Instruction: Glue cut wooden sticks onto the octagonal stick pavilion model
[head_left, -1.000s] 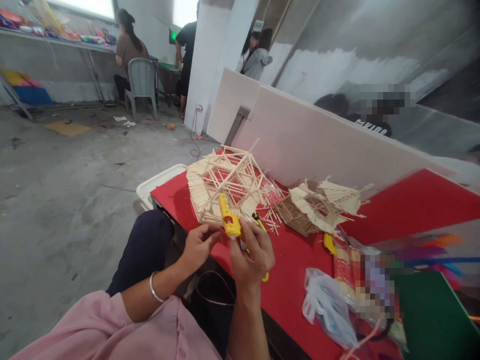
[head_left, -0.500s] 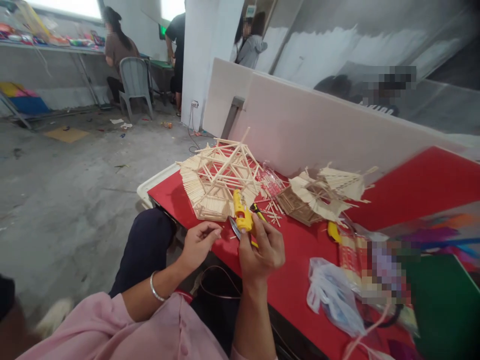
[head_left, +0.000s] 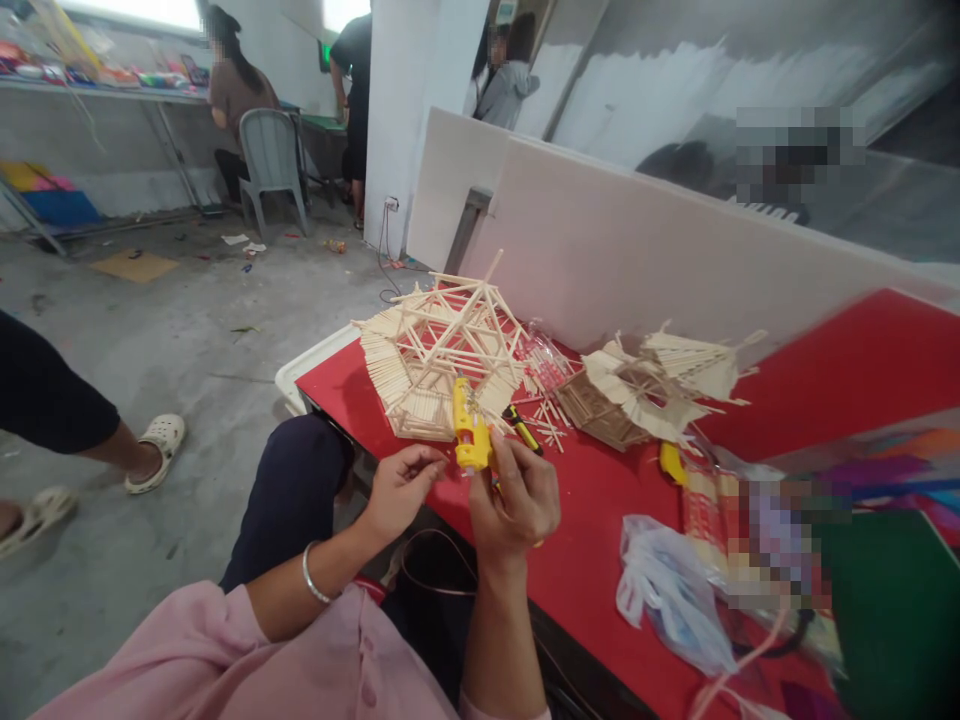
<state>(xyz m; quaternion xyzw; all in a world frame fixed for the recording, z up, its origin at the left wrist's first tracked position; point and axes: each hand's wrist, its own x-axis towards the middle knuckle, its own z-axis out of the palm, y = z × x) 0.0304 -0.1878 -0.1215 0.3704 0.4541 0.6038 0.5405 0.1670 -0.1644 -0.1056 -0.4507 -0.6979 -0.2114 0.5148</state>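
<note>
My right hand [head_left: 517,505] grips a yellow hot glue gun [head_left: 471,430], its nozzle pointing up and away from me. Left of it, my left hand [head_left: 405,490] is closed in a pinch at the table's edge; whether anything is between its fingertips is too small to tell. Just beyond the glue gun stands a pale wooden-stick model [head_left: 442,350] with an open frame on top and a fanned stick skirt. A black and yellow cutter [head_left: 521,428] lies behind my right hand, beside loose sticks [head_left: 551,425].
A second stick model [head_left: 652,385] sits farther right on the red tabletop [head_left: 577,540]. Nearby are a plastic bag [head_left: 667,590], packaging and a green board [head_left: 892,610]. White panels [head_left: 637,240] stand behind. On the left, a person's legs in clogs [head_left: 161,440] show.
My right hand has shifted slightly left with the glue gun, now tilted more upright. My left hand has barely moved. A person's legs have come into view on the left.
</note>
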